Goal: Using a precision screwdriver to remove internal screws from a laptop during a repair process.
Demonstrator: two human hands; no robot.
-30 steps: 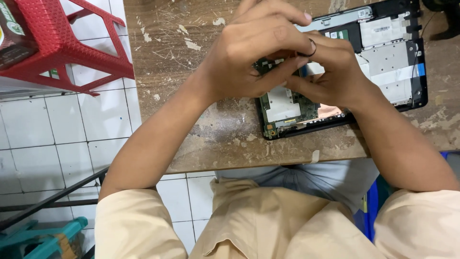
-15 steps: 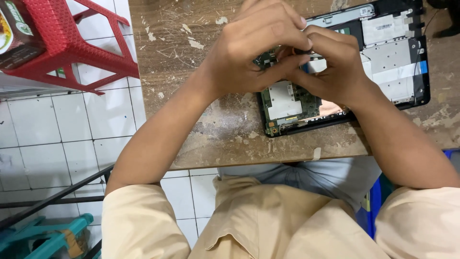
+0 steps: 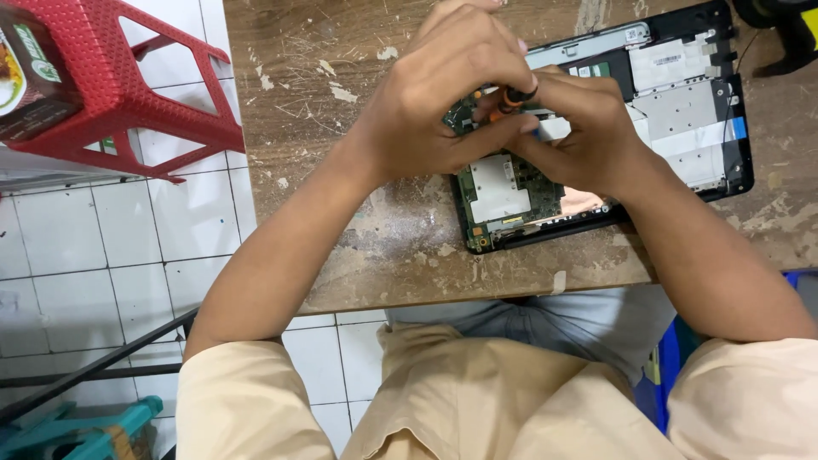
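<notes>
An opened black laptop base (image 3: 682, 111) lies on a worn wooden table (image 3: 383, 247), its green circuit board (image 3: 503, 192) and metal shields exposed. My left hand (image 3: 434, 102) and my right hand (image 3: 579, 128) are pressed together over the middle of the board. Between their fingers sits a small tool with an orange and black handle (image 3: 511, 95), most of it hidden. My right hand's fingers wrap around it; my left hand's fingers close over its top.
A red plastic stool (image 3: 119, 85) stands on the white tiled floor at the left, with a dark box (image 3: 30, 72) beside it. A black and yellow object (image 3: 784, 25) lies at the table's far right corner. Teal plastic (image 3: 77, 430) shows at the bottom left.
My hands stay clasped over the board; the fingers have shifted a little, and the tool's orange handle now shows between them.
</notes>
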